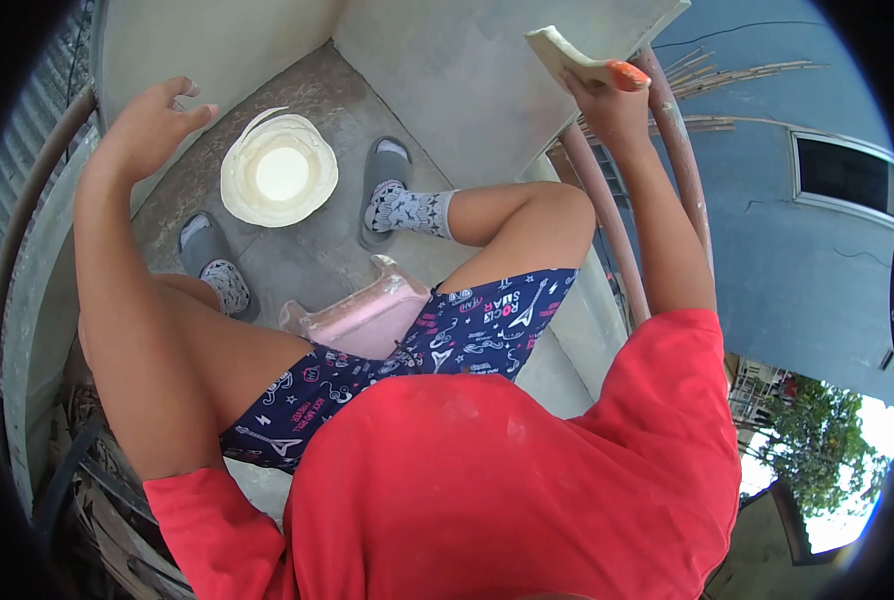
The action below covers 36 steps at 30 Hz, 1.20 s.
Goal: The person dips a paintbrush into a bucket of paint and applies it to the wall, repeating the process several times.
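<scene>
Right hand [612, 105] clamps a flat float [567, 52] that slants leftward; the open, empty left hand [152, 125] hovers nearer the white bowl [279, 170].

The floor [312, 255] is rough, matt concrete. The bucket [279, 170], upper left, is smooth white plastic; the bag [362, 318] at centre, glossy pink plastic. The shirt [507, 480] is matt red cloth. The float [559, 48] has a glossy orange handle.

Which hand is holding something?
The right hand, raised beside the railing, grips a flat tool with an orange handle. The left hand is spread open and holds nothing.
</scene>
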Motion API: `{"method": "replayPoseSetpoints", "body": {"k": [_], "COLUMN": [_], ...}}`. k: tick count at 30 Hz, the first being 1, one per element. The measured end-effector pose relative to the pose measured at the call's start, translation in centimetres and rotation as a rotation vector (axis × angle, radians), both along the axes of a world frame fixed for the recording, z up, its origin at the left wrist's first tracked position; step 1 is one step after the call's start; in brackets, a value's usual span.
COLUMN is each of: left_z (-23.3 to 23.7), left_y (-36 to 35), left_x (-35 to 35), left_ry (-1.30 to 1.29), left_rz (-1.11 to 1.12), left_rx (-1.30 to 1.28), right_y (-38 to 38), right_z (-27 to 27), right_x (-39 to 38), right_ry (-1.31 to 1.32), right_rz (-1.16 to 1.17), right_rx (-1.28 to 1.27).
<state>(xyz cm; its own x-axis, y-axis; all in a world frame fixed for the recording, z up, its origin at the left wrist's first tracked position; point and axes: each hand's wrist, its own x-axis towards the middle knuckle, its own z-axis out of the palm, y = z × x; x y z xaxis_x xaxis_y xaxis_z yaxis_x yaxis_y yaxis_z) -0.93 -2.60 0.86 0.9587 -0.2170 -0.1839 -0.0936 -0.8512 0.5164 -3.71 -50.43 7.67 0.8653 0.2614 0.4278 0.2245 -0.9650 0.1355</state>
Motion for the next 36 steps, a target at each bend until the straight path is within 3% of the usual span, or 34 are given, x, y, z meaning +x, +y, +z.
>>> {"method": "replayPoseSetpoints", "body": {"k": [3,4,11,12,15,17,18,25,27,31,33,36], "left_z": [0.5,0.6,0.4,0.6,0.2,0.2,0.2,0.3,0.6,0.4,0.3,0.4], "left_y": [-0.3,-0.3,0.2,0.3,0.4,0.4,0.4,0.4,0.4,0.4,0.6,0.3], "left_x": [-0.1,0.0,-0.4,-0.5,-0.6,-0.4,-0.2,-0.3,-0.3,-0.5,-0.4,-0.5], "left_ry": [0.052,0.047,0.044,0.019,0.018,0.044,0.078,0.069,0.026,0.043,0.009,0.023], "left_rz": [0.036,0.038,0.034,0.036,0.03,0.038,0.046,0.054,0.043,0.054,0.059,0.058], "left_rx": [-0.013,-0.015,-0.025,-0.013,0.0,-0.008,-0.015,-0.02,0.002,-0.003,-0.027,-0.006], "right_y": [-1.3,-1.6,-0.5,0.3,0.5,1.9,1.8,-0.7,1.7,-0.2,0.4,-1.2], "right_z": [-3.9,-3.3,8.0,8.4,4.5,1.1,0.4,12.1,13.5,9.5,7.6,10.2], "right_x": [0.5,0.7,2.4,2.1,2.0,1.4,1.5,4.7,4.0,3.5,3.0,4.6], "right_ry": [0.17,0.129,-0.276,-0.278,-0.168,0.018,0.085,-0.251,-0.29,-0.115,0.016,-0.164], "right_rz": [0.03,0.01,-0.053,-0.035,0.067,-0.089,-0.05,-0.069,0.004,-0.002,-0.111,-0.043], "right_rx": [-0.206,-0.154,-0.241,-0.051,-0.005,-0.234,-0.203,-0.328,-0.036,-0.204,-0.353,-0.268]}}
